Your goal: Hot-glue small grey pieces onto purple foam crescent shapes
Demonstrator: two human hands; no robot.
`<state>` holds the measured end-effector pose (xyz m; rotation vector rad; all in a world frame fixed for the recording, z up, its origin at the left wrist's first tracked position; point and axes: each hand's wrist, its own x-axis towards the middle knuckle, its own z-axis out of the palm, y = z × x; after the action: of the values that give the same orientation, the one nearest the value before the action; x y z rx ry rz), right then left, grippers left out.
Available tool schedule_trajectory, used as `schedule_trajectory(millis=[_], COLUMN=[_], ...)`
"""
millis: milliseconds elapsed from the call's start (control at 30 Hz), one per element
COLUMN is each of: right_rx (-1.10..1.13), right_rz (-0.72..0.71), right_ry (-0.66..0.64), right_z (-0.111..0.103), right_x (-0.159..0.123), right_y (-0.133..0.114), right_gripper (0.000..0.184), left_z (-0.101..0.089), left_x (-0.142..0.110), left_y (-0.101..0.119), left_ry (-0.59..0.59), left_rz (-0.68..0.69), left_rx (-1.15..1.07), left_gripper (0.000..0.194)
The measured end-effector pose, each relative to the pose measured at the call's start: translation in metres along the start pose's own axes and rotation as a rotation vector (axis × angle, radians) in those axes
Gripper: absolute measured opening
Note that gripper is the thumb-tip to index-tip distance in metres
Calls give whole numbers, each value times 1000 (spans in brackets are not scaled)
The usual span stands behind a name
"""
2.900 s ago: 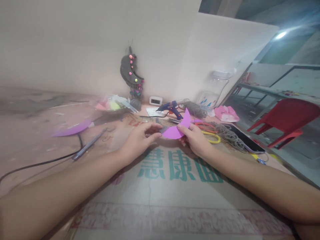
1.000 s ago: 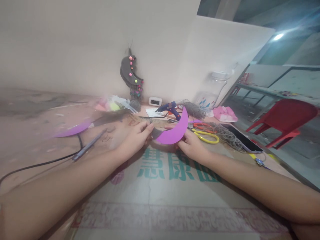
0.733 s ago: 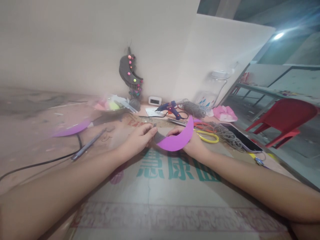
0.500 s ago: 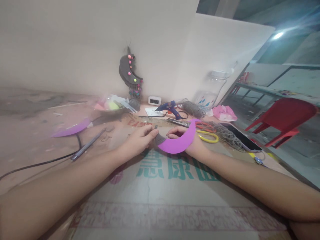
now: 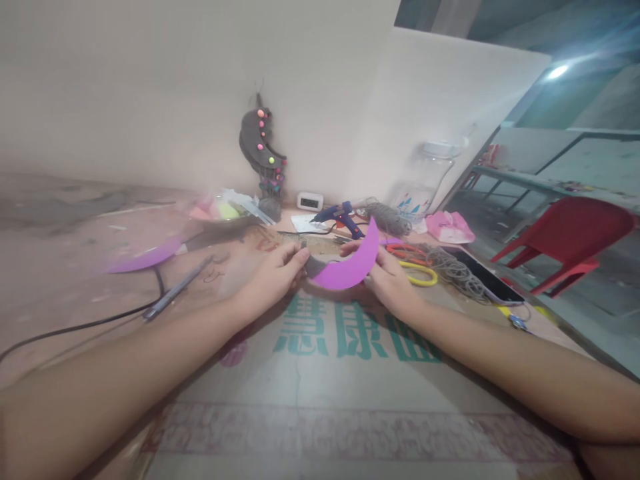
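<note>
Crescent (image 5: 346,272) pinched in L hand (image 5: 281,270); R hand (image 5: 391,283) partly behind.

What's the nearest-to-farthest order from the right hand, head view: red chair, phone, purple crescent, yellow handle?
1. Purple crescent: at the right hand, left side.
2. Yellow handle: just right.
3. Phone: farther right.
4. Red chair: far right, past the phone.

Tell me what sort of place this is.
Probably a craft workspace: the purple crescent, the blue glue gun and the tangle of gray yarn suggest it.
</note>
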<state>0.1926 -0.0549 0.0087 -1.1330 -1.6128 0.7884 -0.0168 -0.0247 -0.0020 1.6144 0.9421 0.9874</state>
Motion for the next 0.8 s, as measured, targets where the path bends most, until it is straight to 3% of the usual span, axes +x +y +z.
schedule_trajectory(millis=[133,300,433,533,600,800], right_rx=[116,-246,-570,-675,-721,-822], right_rz=[-80,-137,-403,-601,-658,-665], right_ry=[-18,5,-99,-227,-268,-151], right_z=[-3,2,2,0,1,-3], right_x=[-1,-3,-8,-10,-11,-9], right_y=[-1,0,-1,-1,-2,-10], right_gripper=[31,20,9,11,13,25], left_z=[-2,-1,-2,-4,-5,-4], left_x=[2,2,2,2,2,4], left_y=[-2,-5,-2,-1,-2,3], left_ry=[102,62,83,81,86,219], left_rz=[21,9,55,39,17,-15], left_rx=[19,-85,63,161,133,-97], left_gripper=[33,30,34,36,36,24])
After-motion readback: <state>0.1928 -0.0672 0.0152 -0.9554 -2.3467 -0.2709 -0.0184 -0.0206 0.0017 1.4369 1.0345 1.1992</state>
